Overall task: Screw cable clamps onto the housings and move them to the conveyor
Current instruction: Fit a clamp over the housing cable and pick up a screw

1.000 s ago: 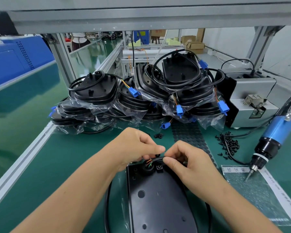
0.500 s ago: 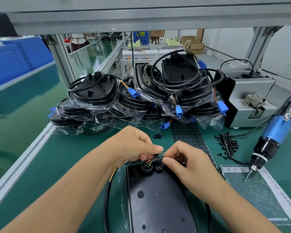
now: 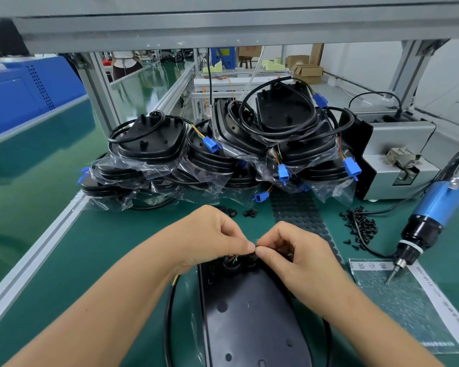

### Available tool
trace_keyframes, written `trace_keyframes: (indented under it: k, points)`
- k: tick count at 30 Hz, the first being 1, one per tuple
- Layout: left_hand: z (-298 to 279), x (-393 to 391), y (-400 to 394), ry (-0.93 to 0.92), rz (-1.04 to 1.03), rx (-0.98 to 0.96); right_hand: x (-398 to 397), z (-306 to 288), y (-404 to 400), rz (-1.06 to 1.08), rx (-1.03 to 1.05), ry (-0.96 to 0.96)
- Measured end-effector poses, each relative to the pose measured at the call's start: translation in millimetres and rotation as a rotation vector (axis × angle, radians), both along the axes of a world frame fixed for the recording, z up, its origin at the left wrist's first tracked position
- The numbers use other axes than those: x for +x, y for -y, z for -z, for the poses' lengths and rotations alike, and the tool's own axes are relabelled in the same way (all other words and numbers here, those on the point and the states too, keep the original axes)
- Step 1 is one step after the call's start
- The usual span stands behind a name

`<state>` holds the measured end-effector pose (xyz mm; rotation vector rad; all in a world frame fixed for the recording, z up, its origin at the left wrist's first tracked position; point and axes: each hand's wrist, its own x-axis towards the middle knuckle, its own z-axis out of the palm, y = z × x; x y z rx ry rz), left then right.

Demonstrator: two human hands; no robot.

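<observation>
A black housing (image 3: 249, 319) lies flat on the green mat in front of me, its black cable (image 3: 168, 308) looping round its left side. My left hand (image 3: 217, 234) and my right hand (image 3: 292, 250) meet at the housing's far end, thumbs and forefingers tip to tip, pinching the cable there. Coloured wires (image 3: 233, 259) show just below my fingertips. Whatever small part sits under the fingers is hidden. Two loose black cable clamps (image 3: 249, 213) lie on the mat beyond my hands.
A pile of bagged housings with blue connectors (image 3: 223, 154) fills the back of the bench. A blue electric screwdriver (image 3: 432, 215) hangs at the right above a labelled pad (image 3: 414, 300). Loose black screws (image 3: 361, 226) lie before a grey screw feeder (image 3: 398, 157). The conveyor (image 3: 19, 197) runs along the left.
Both hands have closed in together over the housing's far end, so the clamp seat seen earlier is now covered. The housing has stayed put.
</observation>
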<state>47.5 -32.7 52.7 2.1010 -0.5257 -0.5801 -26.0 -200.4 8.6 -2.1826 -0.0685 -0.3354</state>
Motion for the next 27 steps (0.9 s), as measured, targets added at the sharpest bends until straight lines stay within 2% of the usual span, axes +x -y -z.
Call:
trace_keyframes:
  k: [8, 12, 15, 18, 20, 22, 27]
  points:
    - [-0.7, -2.5, 2.4, 0.202, 0.057, 0.121, -1.4, 0.1, 3.0, -0.009, -0.040, 0.002]
    - [6.1, -8.0, 2.8, 0.313, 0.008, 0.145, -4.4, 1.1, 9.2, 0.049, -0.061, -0.010]
    - [14.1, -15.9, 2.3, 0.361, -0.061, 0.124, -4.2, -2.5, 39.1, 0.248, -0.284, 0.054]
    - [16.3, -20.1, 0.9, 0.359, -0.098, 0.085, 1.3, -8.7, 81.8, 0.457, -0.519, -0.105]
    - [14.9, -20.2, 1.3, 0.321, -0.098, 0.066, 6.5, -7.0, 99.4, 0.481, -0.708, -0.275]
    - [13.4, -19.7, 1.6, 0.276, -0.092, 0.052, 9.5, -3.0, 103.3, 0.454, -0.828, -0.360]
    - [10.3, -16.3, -2.0, 0.163, -0.084, -0.034, 13.9, 2.6, 102.5, 0.433, -0.882, -0.357]
